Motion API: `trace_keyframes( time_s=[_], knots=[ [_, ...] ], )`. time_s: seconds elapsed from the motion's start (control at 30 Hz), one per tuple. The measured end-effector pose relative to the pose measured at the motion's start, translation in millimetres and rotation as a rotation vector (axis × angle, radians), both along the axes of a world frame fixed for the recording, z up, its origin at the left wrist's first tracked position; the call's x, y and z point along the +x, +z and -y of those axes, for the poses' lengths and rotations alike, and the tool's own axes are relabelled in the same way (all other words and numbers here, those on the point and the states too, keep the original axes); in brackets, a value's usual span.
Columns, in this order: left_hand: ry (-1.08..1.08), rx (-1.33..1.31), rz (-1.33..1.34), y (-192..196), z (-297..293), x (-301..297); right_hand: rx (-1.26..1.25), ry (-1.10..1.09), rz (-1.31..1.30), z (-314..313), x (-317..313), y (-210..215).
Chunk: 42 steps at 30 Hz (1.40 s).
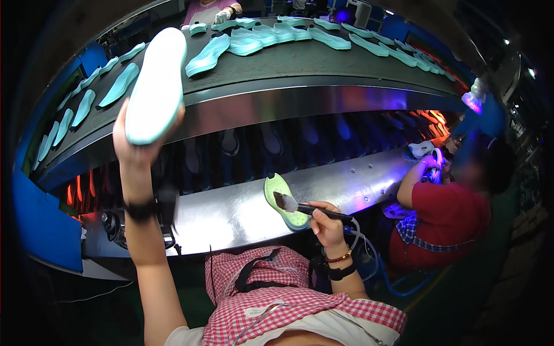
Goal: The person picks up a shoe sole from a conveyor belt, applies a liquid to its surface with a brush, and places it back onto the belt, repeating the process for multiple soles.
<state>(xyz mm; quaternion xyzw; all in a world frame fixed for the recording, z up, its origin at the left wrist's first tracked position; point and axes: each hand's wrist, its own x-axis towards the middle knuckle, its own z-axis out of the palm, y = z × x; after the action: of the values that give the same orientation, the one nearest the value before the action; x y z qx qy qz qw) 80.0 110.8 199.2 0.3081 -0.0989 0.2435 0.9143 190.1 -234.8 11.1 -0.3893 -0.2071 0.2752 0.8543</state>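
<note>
A pale, brightly lit shoe sole is raised at the left, in front of the upper conveyor. My left hand is closed round it from below, most of the fingers hidden behind it. At the middle, my right hand grips the black handle of a brush, with a thin tube running off its end. The bristles point left over a yellow-green shoe sole that lies on the metal ledge. Whether they touch its surface I cannot tell.
Several mint-green soles lie along the dark upper belt. Beneath, more soles rest on a shadowed lower belt with red glow at both ends. A co-worker in red sits at the right. Another person stands across the belt.
</note>
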Motion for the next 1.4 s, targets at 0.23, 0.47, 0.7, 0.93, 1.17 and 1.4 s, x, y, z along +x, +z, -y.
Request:
trace_keyframes(
  time_s=[0.23, 0.47, 0.7, 0.93, 1.17, 1.4],
  knots=[
    [0.773, 0.082, -0.531, 26.2, -49.9, 89.8, -0.039, -0.241, -0.158, 31.1, -16.0, -17.2],
    [1.069, 2.132, -0.941, 32.5, -45.2, 119.3, -0.146, -0.249, -0.185, 42.4, -13.8, -24.0],
    [0.815, 2.506, -1.208, 49.6, -26.2, 144.4, -0.065, -0.148, -0.29, 38.5, -15.9, -33.5],
    [0.553, 2.518, -1.438, 82.4, -25.5, 217.7, -0.052, -0.124, -0.264, 26.6, 21.1, -42.8],
    [0.3, 2.25, -1.342, 61.0, -52.8, 325.8, -0.091, -0.169, -0.353, 12.4, 50.7, -43.4],
    [0.384, 2.574, -1.02, 49.1, -89.9, 337.2, -0.11, -0.129, -0.441, 9.8, 69.9, -53.4]
  ],
)
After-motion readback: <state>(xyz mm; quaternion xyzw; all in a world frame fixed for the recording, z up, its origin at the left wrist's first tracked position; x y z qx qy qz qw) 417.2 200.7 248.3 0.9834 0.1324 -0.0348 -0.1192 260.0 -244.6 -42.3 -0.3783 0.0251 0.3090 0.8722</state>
